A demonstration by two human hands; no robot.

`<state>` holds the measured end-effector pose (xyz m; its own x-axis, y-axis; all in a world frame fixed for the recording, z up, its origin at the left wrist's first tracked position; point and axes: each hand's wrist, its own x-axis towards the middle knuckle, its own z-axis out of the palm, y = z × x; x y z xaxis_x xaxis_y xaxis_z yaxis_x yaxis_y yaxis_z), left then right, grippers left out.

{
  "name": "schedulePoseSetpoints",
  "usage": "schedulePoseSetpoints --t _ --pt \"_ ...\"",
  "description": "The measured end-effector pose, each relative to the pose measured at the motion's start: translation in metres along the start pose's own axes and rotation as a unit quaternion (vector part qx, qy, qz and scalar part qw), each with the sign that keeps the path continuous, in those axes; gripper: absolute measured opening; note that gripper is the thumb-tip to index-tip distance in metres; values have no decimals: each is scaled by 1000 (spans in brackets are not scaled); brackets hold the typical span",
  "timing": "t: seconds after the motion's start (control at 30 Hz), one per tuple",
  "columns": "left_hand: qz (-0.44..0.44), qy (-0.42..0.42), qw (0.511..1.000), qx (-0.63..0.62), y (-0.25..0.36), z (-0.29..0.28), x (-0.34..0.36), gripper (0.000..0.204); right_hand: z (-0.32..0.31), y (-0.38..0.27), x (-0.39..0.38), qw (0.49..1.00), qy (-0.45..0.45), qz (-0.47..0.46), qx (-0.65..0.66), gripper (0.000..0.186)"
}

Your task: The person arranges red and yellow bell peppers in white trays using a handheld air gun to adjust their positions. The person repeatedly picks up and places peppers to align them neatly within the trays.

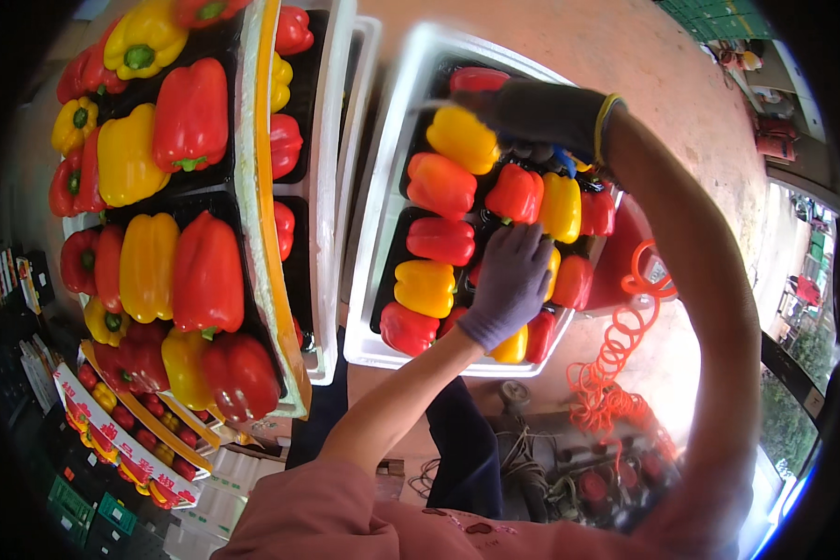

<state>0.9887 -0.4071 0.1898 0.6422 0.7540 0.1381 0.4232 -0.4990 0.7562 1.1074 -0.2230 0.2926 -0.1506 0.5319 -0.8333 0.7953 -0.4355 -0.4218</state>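
Red and yellow bell peppers (441,186) lie in black trays inside a white foam box (369,322) in front of me. My left hand (513,280), in a lavender glove, rests over the box's middle, fingers stretched out beside a yellow bell pepper (561,207). Above the far end of the box is my right hand (541,117) in a dark glove with a yellow cuff, its fingers closed. A thin, pale, blurred tip sticks out leftward from it, and a bit of blue shows below. What it holds is mostly hidden. Just left of it lies another yellow bell pepper (463,140).
At left stands a stack of foam boxes (275,233) with more bell peppers in trays. An orange coiled hose (616,373) hangs at right, above machinery (588,476) and cables. Printed cartons of peppers (126,439) and green crates (70,504) are at lower left.
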Motion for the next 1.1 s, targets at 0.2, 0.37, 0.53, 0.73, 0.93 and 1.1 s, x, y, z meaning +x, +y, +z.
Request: schedulePoseSetpoints --t 0.2,0.37,0.53,0.73,0.93,1.1 --pt "-7 -52 993 104 -29 -18 -44 34 47 10 -43 994 -15 -91 -54 68" --pt "32 -45 989 137 -51 -17 -24 31 35 69 -81 992 90 84 32 67" --pt "49 -35 991 115 -54 16 38 62 8 126 -89 963 96 245 56 63" --pt "115 -122 964 205 -56 44 79 72 1 211 -117 926 159 338 50 65" --pt "135 -193 952 196 -28 91 106 69 6 245 -136 932 193 298 75 61" --pt "181 -165 968 63 -49 82 100 45 46 244 -161 928 190 295 125 63"
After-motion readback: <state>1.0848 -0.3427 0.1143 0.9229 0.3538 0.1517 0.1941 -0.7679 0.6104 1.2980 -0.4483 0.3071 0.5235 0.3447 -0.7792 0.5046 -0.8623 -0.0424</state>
